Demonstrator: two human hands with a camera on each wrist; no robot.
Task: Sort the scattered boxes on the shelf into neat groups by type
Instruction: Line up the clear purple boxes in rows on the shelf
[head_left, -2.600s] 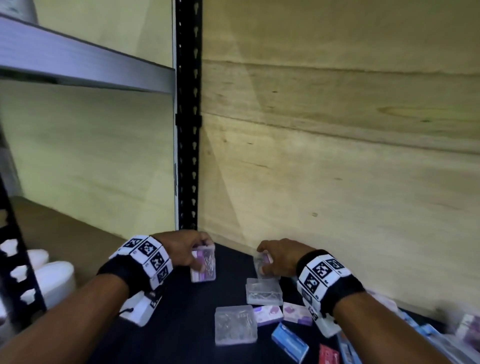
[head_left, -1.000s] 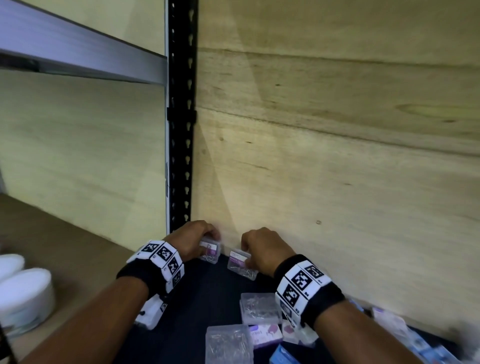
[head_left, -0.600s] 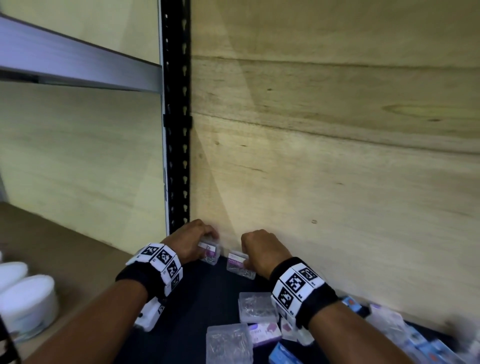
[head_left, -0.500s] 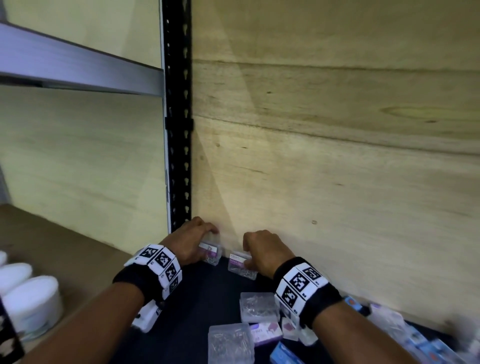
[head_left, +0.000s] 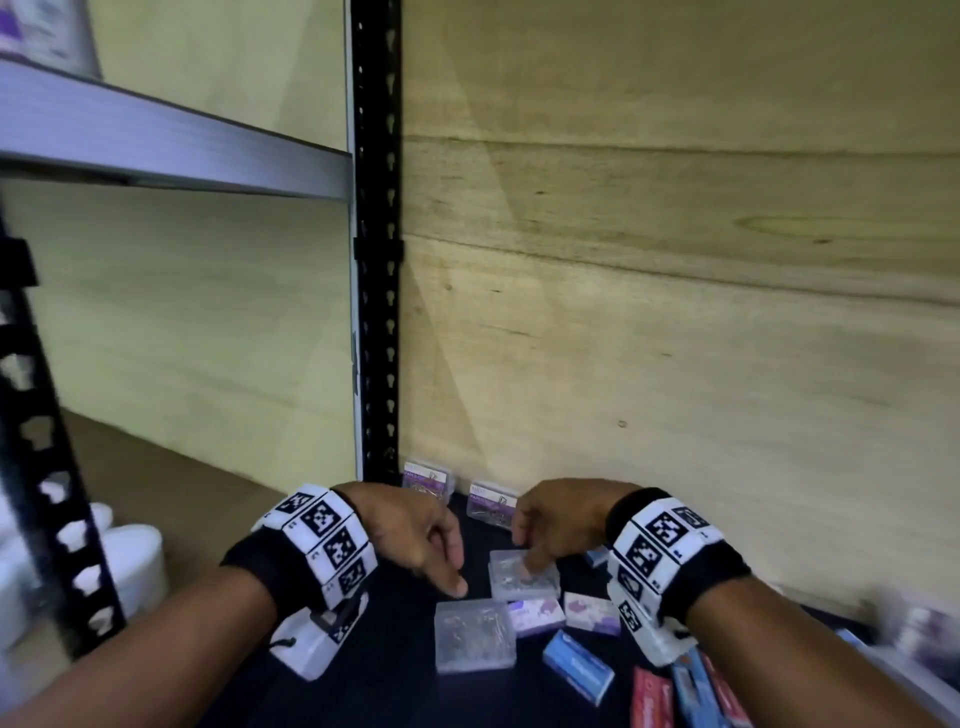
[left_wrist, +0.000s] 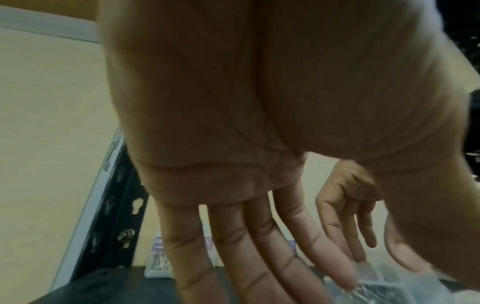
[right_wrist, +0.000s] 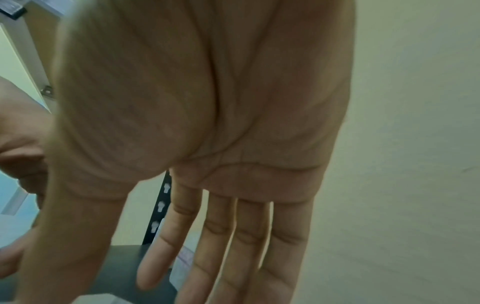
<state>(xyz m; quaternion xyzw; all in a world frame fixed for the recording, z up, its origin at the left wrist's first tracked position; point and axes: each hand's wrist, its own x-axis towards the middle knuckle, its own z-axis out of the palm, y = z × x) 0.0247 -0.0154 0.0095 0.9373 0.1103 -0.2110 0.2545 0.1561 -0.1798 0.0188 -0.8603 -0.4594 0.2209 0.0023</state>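
Two clear boxes with purple labels stand side by side against the back wall, the left one (head_left: 428, 479) (left_wrist: 158, 264) and the right one (head_left: 492, 505). Nothing holds them. My left hand (head_left: 441, 571) (left_wrist: 259, 267) hovers with straight fingers just above a flat clear box (head_left: 475, 642). The straight fingers of my right hand (head_left: 530, 561) (right_wrist: 207, 267) reach down onto a second flat clear box (head_left: 524, 574). Neither hand grips anything.
On the dark shelf (head_left: 395, 675) lie two small purple-and-white boxes (head_left: 535, 616) (head_left: 592, 613), a blue box (head_left: 576, 670) and a red box (head_left: 652, 699). A black upright post (head_left: 376, 312) marks the back left corner. White tubs (head_left: 130, 561) sit on the neighbouring shelf at left.
Both hands let go of the two purple-labelled boxes, which now stand at the back wall. The hands drew back toward me and opened over the flat clear boxes.
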